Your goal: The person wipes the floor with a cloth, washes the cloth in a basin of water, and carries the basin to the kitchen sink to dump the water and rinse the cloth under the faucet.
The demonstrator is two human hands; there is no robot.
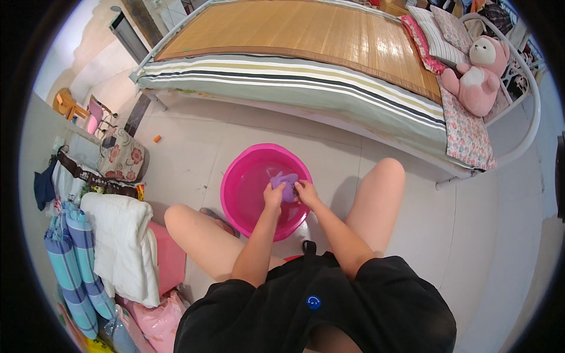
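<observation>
A bright pink plastic basin [229, 207] stands on the tiled floor between my legs, with what looks like water inside. Over its right half I hold a small purple cloth [289, 183], bunched up. My left hand [274, 195] grips the cloth's left side. On its right side, the fingers of my right hand [306, 193] pinch the edge. A small dark patch shows on the cloth beside the right fingers; what it is cannot be made out.
Ahead stands a metal-framed bed with a bamboo mat [282, 26] and a pink plush bear [479, 79]. At left are a floral bag [123, 154], a white folded quilt [119, 238], a pink box [167, 256] and rolled plaid bundles [66, 264]. A small orange object [157, 138] lies on the floor.
</observation>
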